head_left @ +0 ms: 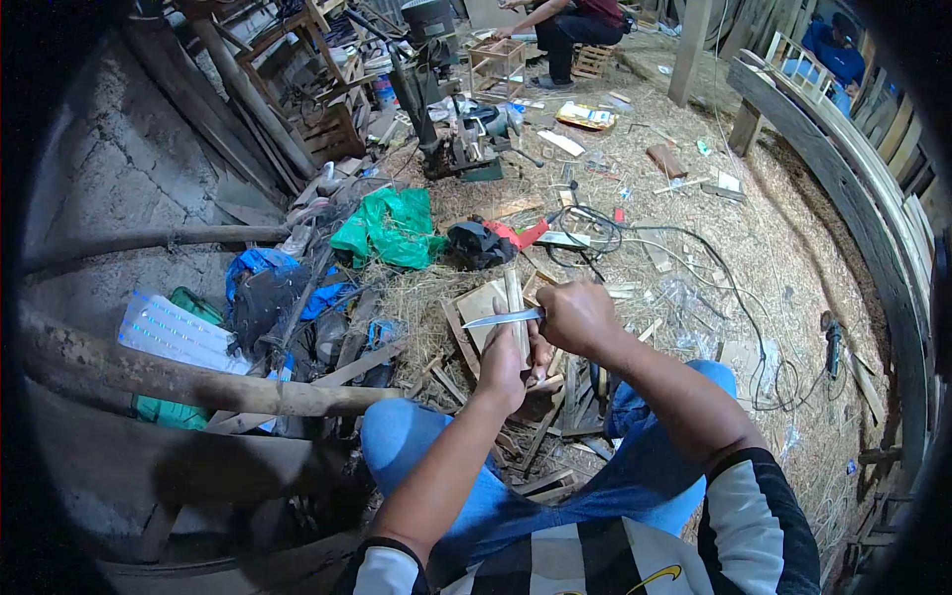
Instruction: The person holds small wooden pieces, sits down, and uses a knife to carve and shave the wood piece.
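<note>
In the head view, my right hand [575, 317] is closed round the handle of a knife. The knife's blade [502, 318] points left and lies across a narrow strip of wood [514, 296]. My left hand [504, 367] grips the lower part of that strip, which stands roughly lengthwise in front of me. Beneath the hands is a pale wooden board or box [476, 306] with a raised edge. Fingertips show just below the knife handle, partly hidden by my right hand.
A green plastic bag [389, 228] and a black and red bundle [483, 243] lie ahead. Thick poles [178, 374] stand at the left. Black cables [716, 260] cross the straw-covered floor. A power tool [832, 344] lies right. Two people are farther back.
</note>
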A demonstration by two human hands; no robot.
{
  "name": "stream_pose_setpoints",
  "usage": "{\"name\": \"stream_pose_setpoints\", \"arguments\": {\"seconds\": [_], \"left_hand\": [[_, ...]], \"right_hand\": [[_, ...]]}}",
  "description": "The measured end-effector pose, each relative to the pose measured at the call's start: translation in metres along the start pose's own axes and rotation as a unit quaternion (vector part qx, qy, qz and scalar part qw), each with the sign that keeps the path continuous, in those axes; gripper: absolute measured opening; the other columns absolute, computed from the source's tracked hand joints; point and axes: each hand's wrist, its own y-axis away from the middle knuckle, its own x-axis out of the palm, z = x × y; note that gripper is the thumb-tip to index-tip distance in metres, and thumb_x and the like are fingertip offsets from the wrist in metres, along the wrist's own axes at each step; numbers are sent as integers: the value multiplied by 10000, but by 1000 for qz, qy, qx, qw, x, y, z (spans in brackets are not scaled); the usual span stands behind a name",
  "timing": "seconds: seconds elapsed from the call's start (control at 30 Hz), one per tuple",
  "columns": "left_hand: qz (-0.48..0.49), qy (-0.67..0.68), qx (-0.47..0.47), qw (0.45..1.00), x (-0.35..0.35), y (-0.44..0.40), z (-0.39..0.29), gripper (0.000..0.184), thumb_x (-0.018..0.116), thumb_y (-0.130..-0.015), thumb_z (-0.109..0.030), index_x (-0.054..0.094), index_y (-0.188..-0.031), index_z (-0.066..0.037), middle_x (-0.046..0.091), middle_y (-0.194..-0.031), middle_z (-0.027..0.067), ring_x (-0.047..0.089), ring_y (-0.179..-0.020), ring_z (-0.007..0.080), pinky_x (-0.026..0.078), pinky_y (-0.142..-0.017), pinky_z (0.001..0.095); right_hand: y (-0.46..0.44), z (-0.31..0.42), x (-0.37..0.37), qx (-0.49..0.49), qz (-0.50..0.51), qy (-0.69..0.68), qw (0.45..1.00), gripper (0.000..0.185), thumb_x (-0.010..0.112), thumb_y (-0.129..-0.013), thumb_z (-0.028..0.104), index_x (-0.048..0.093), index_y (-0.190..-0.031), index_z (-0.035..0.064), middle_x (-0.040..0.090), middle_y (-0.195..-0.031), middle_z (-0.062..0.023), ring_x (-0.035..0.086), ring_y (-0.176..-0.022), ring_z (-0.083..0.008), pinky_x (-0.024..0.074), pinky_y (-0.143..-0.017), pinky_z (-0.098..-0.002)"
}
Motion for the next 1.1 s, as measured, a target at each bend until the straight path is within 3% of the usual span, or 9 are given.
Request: {"name": "stream_pose_setpoints", "arguments": {"seconds": [0.33,0.4,0.63,1.1], "left_hand": [[-22,53,-28,998,2,-4,3,447,301,-1028,-507,463,-852,-129,382,-518,13,344,-418,146,333,-412,288],[-22,59,-24,998,-1,-4,4,568,258,-1008,-608,498,-867,-113,390,-491,9,360,-378,126,308,-369,275],[-3,39,3,999,3,-1,10,497,266,-1041,-507,488,-849,-106,358,-460,2,304,-330,121,265,-337,268],[-27,32,-40,998,-2,-3,4,495,242,-1036,-518,444,-762,-158,318,-450,-36,260,-320,111,244,-336,275]], "right_hand": [[-3,1,0,-7,19,-9,1000,256,671,-741,335,648,-723,81,652,-664,-168,665,-639,-368,532,-585,-486],[-2,4,-2,-9,24,-9,1000,233,660,-741,315,652,-727,83,651,-664,-174,666,-641,-369,533,-589,-487],[-11,-9,3,41,14,-1,999,135,619,-709,208,693,-757,105,661,-684,-189,680,-663,-373,541,-606,-484],[-11,-29,6,80,47,37,995,199,578,-759,210,725,-778,79,704,-788,-187,709,-728,-352,564,-659,-473]]}}
